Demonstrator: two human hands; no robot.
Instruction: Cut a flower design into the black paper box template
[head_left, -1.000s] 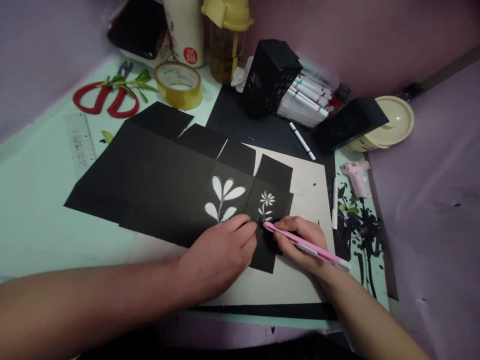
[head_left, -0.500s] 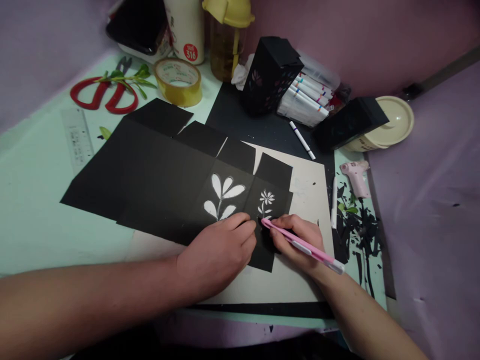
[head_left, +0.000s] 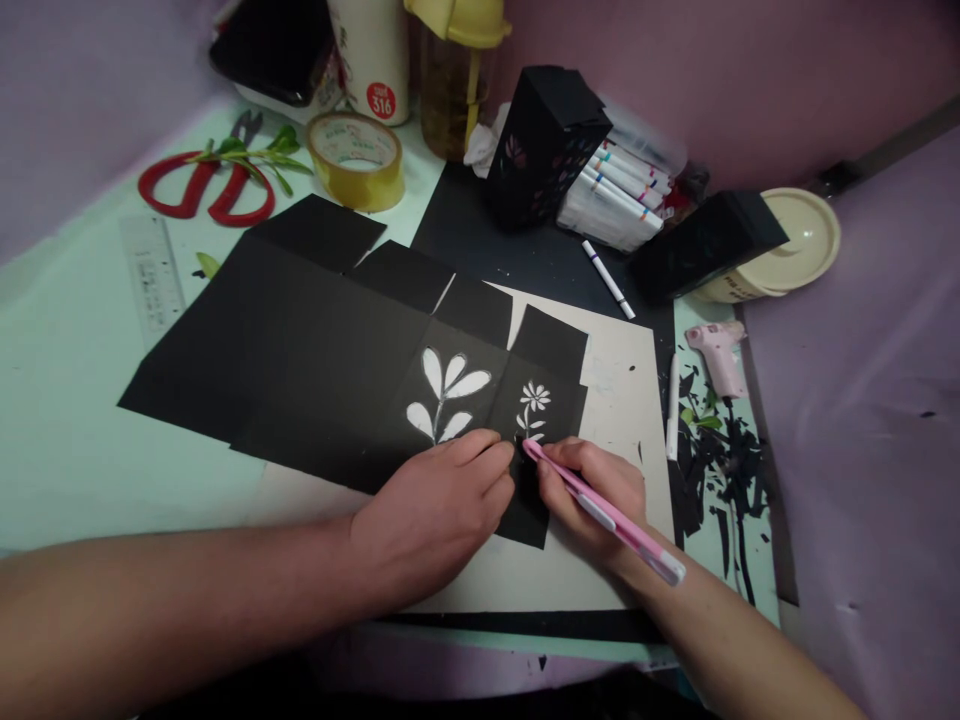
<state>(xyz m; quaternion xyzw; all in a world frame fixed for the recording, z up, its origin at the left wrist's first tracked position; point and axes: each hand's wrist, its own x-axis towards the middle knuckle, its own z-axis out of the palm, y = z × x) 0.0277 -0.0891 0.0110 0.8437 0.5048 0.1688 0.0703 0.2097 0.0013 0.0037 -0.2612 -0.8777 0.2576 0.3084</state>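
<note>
A large black paper sheet (head_left: 300,340), scored into panels, lies flat on a cream cutting board (head_left: 622,400). Two panels carry cut-outs showing white: a big leaf sprig (head_left: 444,395) and a small flower (head_left: 532,405). My left hand (head_left: 439,510) presses down on the sheet just below the leaf sprig, fingers curled. My right hand (head_left: 596,490) grips a pink craft knife (head_left: 604,512) like a pen, its tip resting on the paper at the base of the small flower. The two hands almost touch.
Red scissors (head_left: 202,190), a tape roll (head_left: 356,160), a clear ruler (head_left: 152,280) and bottles sit at the back left. Two black paper lanterns (head_left: 540,145), a marker set (head_left: 619,190), a cream lid (head_left: 795,240), a pink glue gun (head_left: 716,350) and black paper scraps (head_left: 720,450) lie at the right.
My right hand has turned slightly, so the back end of the pink knife has swung lower and nearer to me. The tip stays at the flower's base. My left hand has hardly moved.
</note>
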